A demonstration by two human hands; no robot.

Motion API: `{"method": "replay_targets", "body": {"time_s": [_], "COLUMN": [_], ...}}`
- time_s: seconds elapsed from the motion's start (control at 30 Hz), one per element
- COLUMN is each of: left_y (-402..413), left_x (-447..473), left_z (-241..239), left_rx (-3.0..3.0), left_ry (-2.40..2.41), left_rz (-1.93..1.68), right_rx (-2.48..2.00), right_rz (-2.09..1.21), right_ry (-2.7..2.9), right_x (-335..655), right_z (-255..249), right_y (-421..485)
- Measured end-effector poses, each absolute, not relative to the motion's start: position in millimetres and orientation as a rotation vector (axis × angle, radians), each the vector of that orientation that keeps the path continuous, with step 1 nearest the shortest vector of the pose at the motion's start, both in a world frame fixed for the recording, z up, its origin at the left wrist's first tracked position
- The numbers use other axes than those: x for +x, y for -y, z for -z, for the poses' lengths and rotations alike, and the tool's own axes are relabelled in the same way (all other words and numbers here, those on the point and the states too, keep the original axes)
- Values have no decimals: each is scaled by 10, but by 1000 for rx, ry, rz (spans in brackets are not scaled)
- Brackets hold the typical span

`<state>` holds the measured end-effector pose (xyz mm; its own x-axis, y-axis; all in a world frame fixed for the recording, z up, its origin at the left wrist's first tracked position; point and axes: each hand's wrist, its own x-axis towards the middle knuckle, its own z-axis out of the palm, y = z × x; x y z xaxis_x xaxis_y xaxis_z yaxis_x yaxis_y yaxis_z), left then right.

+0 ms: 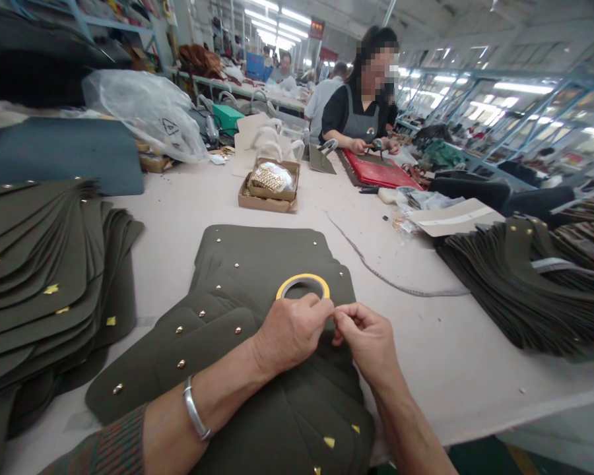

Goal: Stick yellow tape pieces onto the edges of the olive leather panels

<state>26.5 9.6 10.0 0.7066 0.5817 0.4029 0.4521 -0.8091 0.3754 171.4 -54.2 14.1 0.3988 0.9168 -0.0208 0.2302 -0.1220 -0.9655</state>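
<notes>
The long pale table carries everything. Far left of the tape roll lies a fanned left pile of olive panels, several showing small gold fittings. Far right of the roll lies an equally thick right pile of dark pieces. Directly under the roll, a smaller heap of middle panels with gold studs spreads toward the near edge.

Judging by this, the studs are already on the panels under the hands, and the taping looks only just begun. I cannot tell which side pile is finished.

Beyond the roll and to its left a clear plastic bag bulges, its contents unclear. Straight beyond the roll an open cardboard box holds a small bag of gold hardware.

Beyond the roll and to its right, a co-worker bends over a red mat.

The left hand, just in front of the roll, is closed and pinches its near rim. The right hand meets it fingertip to fingertip, pinched tight on something too small to make out.
</notes>
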Motion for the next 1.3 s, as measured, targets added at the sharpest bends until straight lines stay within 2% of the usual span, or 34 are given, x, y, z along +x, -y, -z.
{"method": "replay_targets", "body": {"time_s": [0.2, 0.37, 0.67, 1.03, 1.3], "left_y": [-87, -28, -153, -161, -160], "left_x": [260, 254, 271, 265, 263], "left_z": [-102, -68, -34, -20, -14], "left_rx": [2584, 2614, 2800, 2874, 2879], "left_ry": [-844, -714, -932, -901, -868], "left_rz": [-854, -889, -457, -410, -440], "right_rx": [-1664, -1506, -1837, -2123, -1918], "right_rz": [-664, -887, -934, -518, -116], "right_ry": [1068, 645, 1058, 1515, 1683], "right_x": [1681, 2016, 2340, 2271, 2410], "right_z": [-164, -85, 59, 22, 104], "right_y": [447, 372, 452, 338, 590]}}
